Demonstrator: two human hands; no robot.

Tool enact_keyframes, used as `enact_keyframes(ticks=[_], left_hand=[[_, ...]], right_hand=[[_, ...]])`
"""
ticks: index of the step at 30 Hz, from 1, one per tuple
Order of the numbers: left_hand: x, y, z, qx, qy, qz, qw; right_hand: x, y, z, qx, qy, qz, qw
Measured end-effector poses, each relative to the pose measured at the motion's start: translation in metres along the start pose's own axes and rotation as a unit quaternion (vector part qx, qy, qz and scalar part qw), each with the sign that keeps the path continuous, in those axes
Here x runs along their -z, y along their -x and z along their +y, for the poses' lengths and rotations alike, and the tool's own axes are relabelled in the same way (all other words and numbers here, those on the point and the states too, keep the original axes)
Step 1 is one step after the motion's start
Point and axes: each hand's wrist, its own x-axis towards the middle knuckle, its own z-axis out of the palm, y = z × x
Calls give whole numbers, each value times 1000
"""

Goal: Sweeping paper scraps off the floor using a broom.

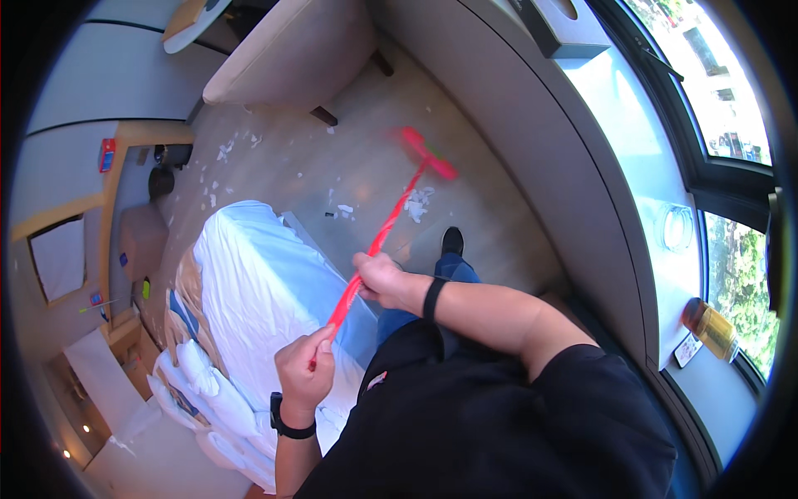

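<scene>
Both my hands grip the red handle of a broom, which slants from the lower left up to its head. My left hand is closed round the handle's end. Farther along the shaft, my right hand wraps around it. The blurred red broom head is over the grey floor, just above a small heap of white scraps. More white bits lie scattered to the left of the heap.
A bed with white sheets stands on the left. An upholstered chair is at the top. Along the right runs a window sill with a glass jar, an amber bottle and a phone. My shoe is below the heap.
</scene>
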Motion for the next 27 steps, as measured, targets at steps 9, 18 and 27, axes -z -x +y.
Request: enact_keyframes(ticks=[9, 18, 27], left_hand=[[-54, -36, -6, -98, 20, -64, 993], [46, 7, -12, -84, -68, -32, 994], [72, 45, -6, -119, -194, -7, 974]], right_hand=[[75, -20, 21, -58, -36, 143, 987], [-49, 0, 25, -45, 2, 22, 999], [-92, -5, 60, -132, -66, -120, 982]])
